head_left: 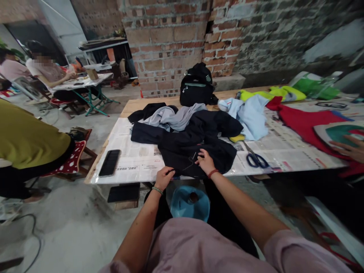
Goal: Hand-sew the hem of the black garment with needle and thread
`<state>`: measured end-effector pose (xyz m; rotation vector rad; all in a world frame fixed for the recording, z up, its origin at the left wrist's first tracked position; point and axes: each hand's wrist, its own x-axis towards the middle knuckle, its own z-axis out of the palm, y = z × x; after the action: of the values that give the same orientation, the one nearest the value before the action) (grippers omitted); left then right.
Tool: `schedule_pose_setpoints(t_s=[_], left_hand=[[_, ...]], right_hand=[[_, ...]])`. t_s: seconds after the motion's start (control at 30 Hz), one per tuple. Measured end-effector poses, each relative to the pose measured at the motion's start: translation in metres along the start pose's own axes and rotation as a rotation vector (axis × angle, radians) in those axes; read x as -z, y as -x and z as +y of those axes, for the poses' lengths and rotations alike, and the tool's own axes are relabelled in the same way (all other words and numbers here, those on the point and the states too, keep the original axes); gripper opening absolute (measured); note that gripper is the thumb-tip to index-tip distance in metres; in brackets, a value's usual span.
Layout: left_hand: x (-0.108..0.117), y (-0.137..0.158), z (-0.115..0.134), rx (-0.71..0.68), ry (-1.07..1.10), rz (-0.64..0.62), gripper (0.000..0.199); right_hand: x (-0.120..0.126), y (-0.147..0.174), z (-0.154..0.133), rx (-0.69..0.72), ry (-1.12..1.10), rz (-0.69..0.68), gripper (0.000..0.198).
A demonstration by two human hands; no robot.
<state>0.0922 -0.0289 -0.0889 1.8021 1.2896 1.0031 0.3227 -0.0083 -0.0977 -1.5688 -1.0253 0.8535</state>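
Observation:
A dark garment (182, 157) lies bunched along the table's front edge. Its near edge is pinched between the thumb and fingers of my left hand (164, 179), which wears a beaded bracelet. My right hand (206, 164), with a red band at the wrist, is curled over the cloth, thumb and forefinger closed at a thin sewing needle (194, 155). A pale thread (187, 165) loops from the needle across the dark fabric. The fingertips partly hide how the needle is gripped. Blue-handled scissors (257, 160) rest on the newspaper right of the garment.
Newspaper under plastic covers the table (133, 167). A phone (109, 163) lies left, a black backpack (196, 85) behind. Grey cloth (170, 116), light blue cloth (247, 113) and red fabric (301, 123) are spread about. Another person's hand (351, 146) is at right. A blue basin (182, 206) sits below.

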Motion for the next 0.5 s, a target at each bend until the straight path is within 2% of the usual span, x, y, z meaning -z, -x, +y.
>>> schedule_pose_setpoints(t_s=[0.1,0.17,0.37,0.5], left_hand=[[0.002,0.0,-0.001,0.004,0.015,-0.016,0.013],[0.002,-0.001,-0.003,-0.019,0.014,-0.027,0.013],[0.001,-0.001,-0.007,-0.095,-0.002,-0.082,0.013],[0.001,0.001,-0.005,-0.246,-0.086,-0.167,0.015]], right_hand=[[0.021,-0.004,0.021,0.216,0.254,0.124,0.035],[0.036,-0.01,0.031,0.303,0.36,0.169,0.031],[0.068,-0.04,0.04,0.407,0.529,0.248,0.027],[0.073,-0.052,0.041,0.441,0.581,0.255,0.025]])
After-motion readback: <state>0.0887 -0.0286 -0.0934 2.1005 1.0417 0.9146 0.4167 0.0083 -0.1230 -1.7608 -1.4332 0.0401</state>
